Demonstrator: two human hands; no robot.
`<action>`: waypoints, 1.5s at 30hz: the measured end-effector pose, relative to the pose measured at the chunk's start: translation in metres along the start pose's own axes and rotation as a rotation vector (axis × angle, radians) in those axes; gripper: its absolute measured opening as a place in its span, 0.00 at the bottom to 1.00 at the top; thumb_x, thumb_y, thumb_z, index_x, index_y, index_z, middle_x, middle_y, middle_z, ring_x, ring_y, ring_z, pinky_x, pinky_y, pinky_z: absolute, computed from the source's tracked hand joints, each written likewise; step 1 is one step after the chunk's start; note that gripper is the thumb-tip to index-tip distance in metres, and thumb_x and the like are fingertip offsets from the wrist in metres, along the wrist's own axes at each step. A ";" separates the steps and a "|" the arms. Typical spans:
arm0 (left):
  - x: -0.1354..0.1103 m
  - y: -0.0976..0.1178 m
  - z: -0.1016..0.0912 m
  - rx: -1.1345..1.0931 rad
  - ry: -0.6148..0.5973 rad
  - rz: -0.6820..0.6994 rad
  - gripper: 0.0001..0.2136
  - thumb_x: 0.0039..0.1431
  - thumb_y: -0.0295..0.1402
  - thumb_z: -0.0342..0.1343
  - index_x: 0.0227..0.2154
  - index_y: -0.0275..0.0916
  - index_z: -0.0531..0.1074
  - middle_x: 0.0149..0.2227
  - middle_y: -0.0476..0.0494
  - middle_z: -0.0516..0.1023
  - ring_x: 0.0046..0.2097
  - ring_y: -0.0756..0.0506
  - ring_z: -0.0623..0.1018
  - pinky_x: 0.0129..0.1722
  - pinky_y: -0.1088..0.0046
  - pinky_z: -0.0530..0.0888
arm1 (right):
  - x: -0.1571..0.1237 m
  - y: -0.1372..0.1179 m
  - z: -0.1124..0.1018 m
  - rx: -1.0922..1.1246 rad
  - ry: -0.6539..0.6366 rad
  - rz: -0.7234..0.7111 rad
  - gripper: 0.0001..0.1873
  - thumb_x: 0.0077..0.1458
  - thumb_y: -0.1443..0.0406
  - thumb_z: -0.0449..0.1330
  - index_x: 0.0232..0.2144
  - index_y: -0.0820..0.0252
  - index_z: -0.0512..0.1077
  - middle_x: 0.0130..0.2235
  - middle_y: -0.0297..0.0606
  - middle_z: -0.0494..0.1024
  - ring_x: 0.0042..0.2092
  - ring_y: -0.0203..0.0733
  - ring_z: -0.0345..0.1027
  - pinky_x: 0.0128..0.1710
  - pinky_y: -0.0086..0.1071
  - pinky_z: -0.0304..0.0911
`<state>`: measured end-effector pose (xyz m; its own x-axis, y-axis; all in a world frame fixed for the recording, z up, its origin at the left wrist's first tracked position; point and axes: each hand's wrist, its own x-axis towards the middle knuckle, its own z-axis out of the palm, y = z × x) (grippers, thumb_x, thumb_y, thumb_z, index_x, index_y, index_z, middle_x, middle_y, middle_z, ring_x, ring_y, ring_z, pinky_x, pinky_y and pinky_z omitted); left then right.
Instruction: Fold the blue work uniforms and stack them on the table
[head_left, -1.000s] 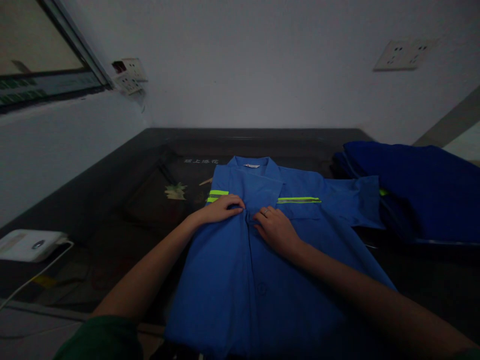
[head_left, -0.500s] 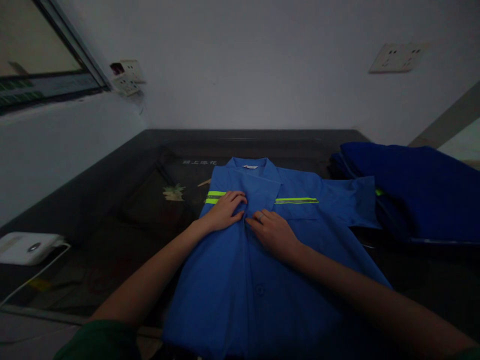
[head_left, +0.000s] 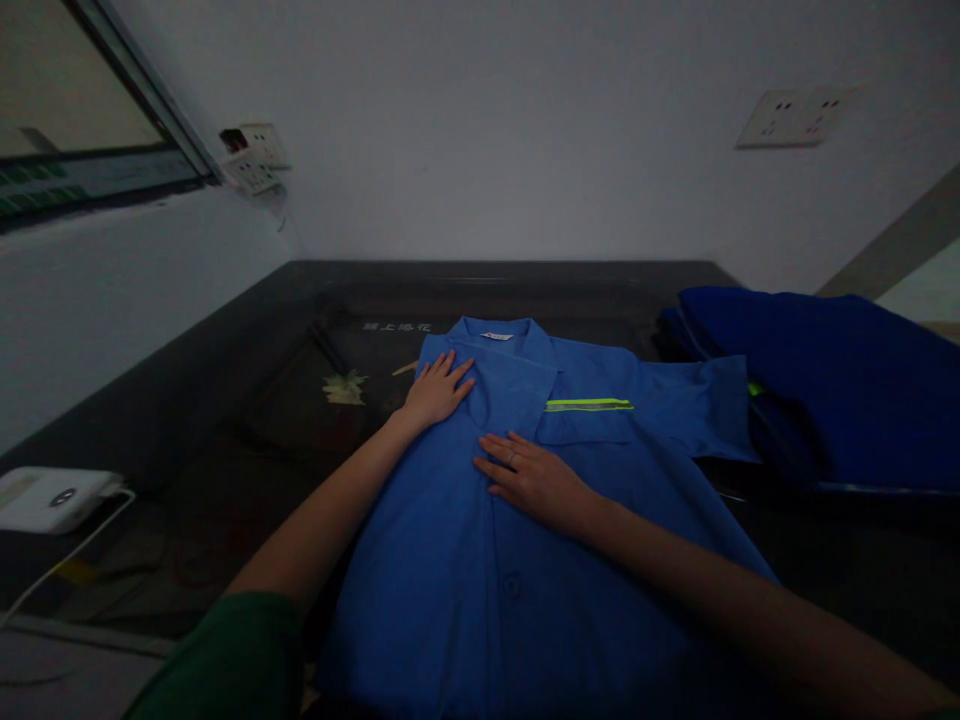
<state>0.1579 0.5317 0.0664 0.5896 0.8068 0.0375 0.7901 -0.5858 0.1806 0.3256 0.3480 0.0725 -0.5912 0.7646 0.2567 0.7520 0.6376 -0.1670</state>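
Observation:
A blue short-sleeved work shirt (head_left: pixel 585 560) lies front up before me, its collar pointing away and one sleeve stretched out to the right. Yellow-green reflective tape (head_left: pixel 589 405) crosses the right side of its chest. My left hand (head_left: pixel 439 388) rests flat on the upper left of the shirt, fingers spread, covering the tape there. Lower and nearer the middle, my right hand (head_left: pixel 532 480) lies palm down across the front opening with its fingers stretched out. A ring is on one of its fingers. Below that hand a button (head_left: pixel 512 585) shows on the front.
A dark glossy table (head_left: pixel 247 470) carries the shirt. Folded darker blue cloth (head_left: pixel 847 390) is piled at the right, close to the sleeve. At the left edge sits a white device (head_left: pixel 60 498) with a cable. Wall sockets (head_left: pixel 795 118) are on the wall behind.
My left hand has moved up and left from the front opening, and its fingers have spread. My right hand has shifted slightly down and flattened, its fingers uncurled from the opening's edge.

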 end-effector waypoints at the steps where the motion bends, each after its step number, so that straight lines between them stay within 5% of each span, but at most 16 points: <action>1: 0.007 -0.002 0.001 0.005 -0.010 -0.021 0.27 0.67 0.48 0.36 0.65 0.48 0.52 0.69 0.42 0.48 0.68 0.36 0.50 0.64 0.51 0.52 | -0.001 -0.001 0.001 0.009 0.002 0.012 0.21 0.62 0.64 0.54 0.56 0.63 0.68 0.60 0.51 0.66 0.62 0.47 0.59 0.62 0.48 0.55; 7: 0.040 -0.009 0.001 0.027 -0.046 -0.162 0.28 0.65 0.52 0.33 0.66 0.52 0.47 0.70 0.47 0.42 0.69 0.38 0.47 0.65 0.49 0.47 | -0.003 -0.004 0.005 0.030 -0.022 0.070 0.26 0.62 0.64 0.53 0.61 0.67 0.60 0.62 0.51 0.63 0.63 0.46 0.56 0.63 0.45 0.54; 15: 0.046 -0.008 0.006 -0.002 0.017 -0.200 0.28 0.65 0.51 0.36 0.66 0.52 0.50 0.69 0.47 0.45 0.69 0.38 0.47 0.65 0.47 0.45 | -0.002 -0.002 0.004 0.036 -0.041 0.052 0.22 0.63 0.64 0.53 0.57 0.65 0.66 0.61 0.49 0.65 0.63 0.46 0.57 0.62 0.46 0.55; 19: 0.043 -0.013 -0.001 -0.177 0.221 -0.164 0.24 0.65 0.43 0.43 0.62 0.43 0.59 0.66 0.40 0.56 0.66 0.40 0.57 0.64 0.53 0.54 | -0.002 -0.001 0.003 0.077 -0.007 0.071 0.22 0.62 0.65 0.53 0.57 0.64 0.66 0.60 0.48 0.66 0.62 0.45 0.58 0.62 0.46 0.56; 23: 0.032 -0.022 -0.013 -0.357 0.415 0.024 0.17 0.63 0.31 0.43 0.51 0.38 0.69 0.54 0.39 0.72 0.58 0.45 0.69 0.61 0.63 0.63 | -0.003 -0.003 0.000 0.074 0.046 0.077 0.22 0.62 0.65 0.54 0.58 0.64 0.66 0.60 0.49 0.66 0.61 0.46 0.60 0.61 0.45 0.59; 26: 0.020 -0.023 -0.011 -0.311 0.284 0.085 0.17 0.63 0.32 0.44 0.52 0.37 0.69 0.55 0.38 0.71 0.59 0.43 0.68 0.61 0.61 0.63 | -0.002 -0.005 -0.003 0.033 0.086 0.064 0.23 0.62 0.66 0.53 0.59 0.65 0.64 0.62 0.49 0.63 0.63 0.47 0.58 0.61 0.44 0.59; 32: 0.011 -0.016 0.007 -0.043 0.038 0.020 0.26 0.65 0.47 0.42 0.64 0.45 0.56 0.68 0.40 0.51 0.68 0.37 0.52 0.64 0.52 0.52 | -0.004 -0.003 -0.001 -0.032 -0.011 0.060 0.23 0.64 0.61 0.52 0.58 0.63 0.65 0.62 0.47 0.64 0.63 0.46 0.57 0.63 0.48 0.53; 40: 0.012 -0.015 0.005 0.063 0.000 -0.006 0.27 0.66 0.50 0.38 0.66 0.48 0.51 0.69 0.41 0.46 0.68 0.38 0.50 0.64 0.52 0.52 | -0.014 -0.004 -0.001 -0.011 -0.092 0.087 0.27 0.64 0.59 0.51 0.62 0.61 0.59 0.64 0.45 0.60 0.65 0.46 0.51 0.64 0.50 0.49; 45: 0.011 -0.015 0.007 0.100 0.004 -0.005 0.28 0.66 0.50 0.35 0.67 0.49 0.47 0.69 0.41 0.45 0.68 0.39 0.51 0.65 0.54 0.51 | -0.044 -0.022 -0.035 0.065 -0.120 0.133 0.27 0.62 0.60 0.54 0.62 0.61 0.60 0.65 0.44 0.58 0.67 0.49 0.46 0.65 0.52 0.46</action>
<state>0.1536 0.5488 0.0575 0.5852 0.8098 0.0409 0.8059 -0.5865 0.0814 0.3454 0.2974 0.0986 -0.5210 0.8460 0.1138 0.8079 0.5317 -0.2541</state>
